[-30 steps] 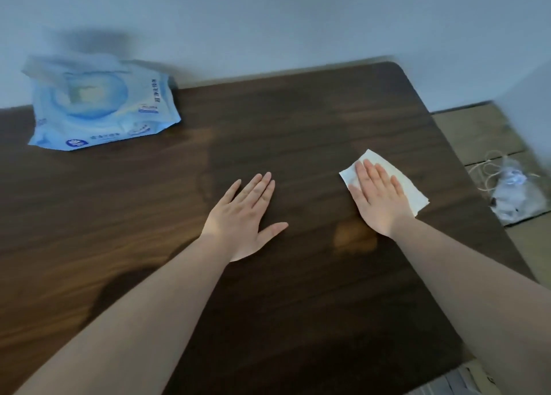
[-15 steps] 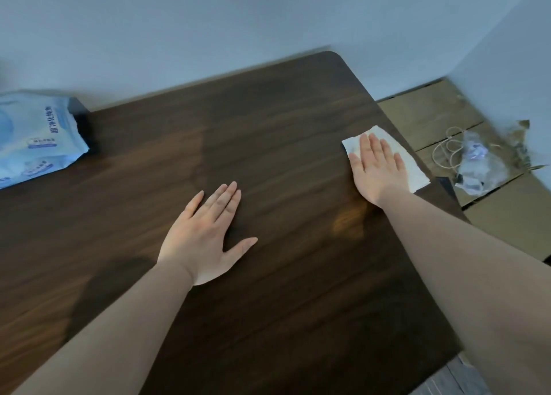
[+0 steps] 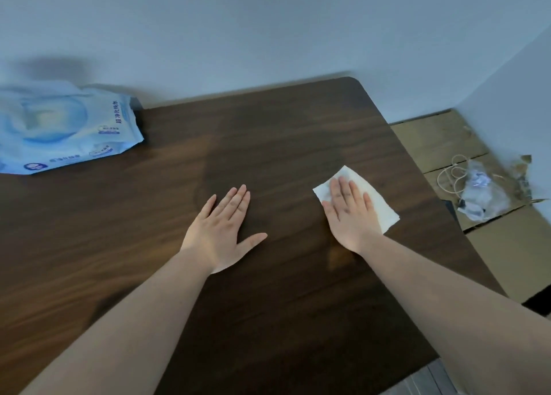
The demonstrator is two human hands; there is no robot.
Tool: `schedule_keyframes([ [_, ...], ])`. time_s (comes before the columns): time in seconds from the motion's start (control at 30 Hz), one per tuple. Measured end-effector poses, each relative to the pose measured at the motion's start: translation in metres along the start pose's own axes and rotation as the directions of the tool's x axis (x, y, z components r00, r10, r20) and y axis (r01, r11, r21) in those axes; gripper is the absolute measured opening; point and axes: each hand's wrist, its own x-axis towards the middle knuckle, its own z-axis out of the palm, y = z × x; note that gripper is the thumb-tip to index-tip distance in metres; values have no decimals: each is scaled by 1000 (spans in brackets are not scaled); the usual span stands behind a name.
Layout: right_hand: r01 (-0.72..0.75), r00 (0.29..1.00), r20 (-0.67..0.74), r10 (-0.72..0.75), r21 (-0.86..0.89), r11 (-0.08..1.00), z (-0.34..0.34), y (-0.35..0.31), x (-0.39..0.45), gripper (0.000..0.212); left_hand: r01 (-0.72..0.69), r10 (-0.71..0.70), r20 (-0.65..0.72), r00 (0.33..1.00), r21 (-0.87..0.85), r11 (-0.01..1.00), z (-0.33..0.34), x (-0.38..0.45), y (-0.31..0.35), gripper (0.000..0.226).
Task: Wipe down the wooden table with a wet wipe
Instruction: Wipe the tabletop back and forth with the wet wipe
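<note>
A dark wooden table (image 3: pixel 283 132) fills most of the view. My right hand (image 3: pixel 351 215) lies flat, palm down, on a white wet wipe (image 3: pixel 378 207) and presses it onto the right part of the tabletop. The wipe shows past the fingertips and on the hand's right side. My left hand (image 3: pixel 223 233) rests flat on the wood near the middle, fingers together, thumb spread, holding nothing.
A light blue pack of wet wipes (image 3: pixel 62 126) lies at the back left against the wall. The table's right edge (image 3: pixel 429 186) runs close to the wipe. Beyond it, on the floor, lie cardboard (image 3: pixel 441 138), a clear plastic bag (image 3: pixel 483 192) and a white cord (image 3: pixel 450 177).
My right hand has slid the wipe from the right edge back toward the middle of the table. The left hand stays flat. The view has swung left, showing more of the pack.
</note>
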Motion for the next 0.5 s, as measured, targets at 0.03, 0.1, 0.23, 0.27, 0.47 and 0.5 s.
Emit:
schedule_keyframes([
  [0.03, 57, 998, 14, -57, -16, 998, 1, -13, -2, 57, 59, -60, -20, 998, -29, 998, 0, -12, -9, 86],
  [0.1, 170, 985, 25, -169, -45, 984, 5, -41, -5, 56, 187, -191, -54, 980, -71, 980, 4, -45, -37, 86],
  [0.23, 395, 917, 86, -389, -86, 914, 15, -114, -11, 56, 363, -369, -76, 926, -85, 928, 19, -128, -106, 97],
  [0.27, 452, 891, 99, -444, -98, 886, 18, -135, -14, 56, 406, -413, -69, 908, -96, 909, 23, -148, -122, 98],
  [0.47, 710, 704, 150, -694, -130, 692, 44, -274, -41, 55, 691, -705, -65, 706, -155, 706, 44, -263, -194, 106],
  [0.5, 737, 676, 158, -720, -134, 662, 49, -296, -47, 56, 724, -739, -61, 671, -162, 671, 48, -281, -202, 108],
])
